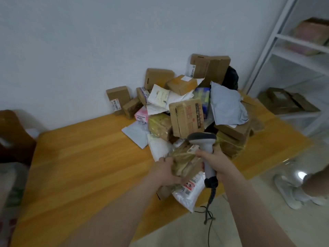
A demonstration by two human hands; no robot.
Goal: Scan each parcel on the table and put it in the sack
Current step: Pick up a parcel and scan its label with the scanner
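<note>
By the desk's (80,157) front edge, the left hand (165,172) gripped the tape-wrapped parcel (185,162), just before the pile. It looked light, fairly stiff and tape-slick, best held across its edges. The right hand (218,162) clasped the scanner (202,138) beside it.

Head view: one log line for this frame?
left hand: grips taped parcel | right hand: holds scanner | scanner: next to taped parcel | parcel pile: on table
</note>
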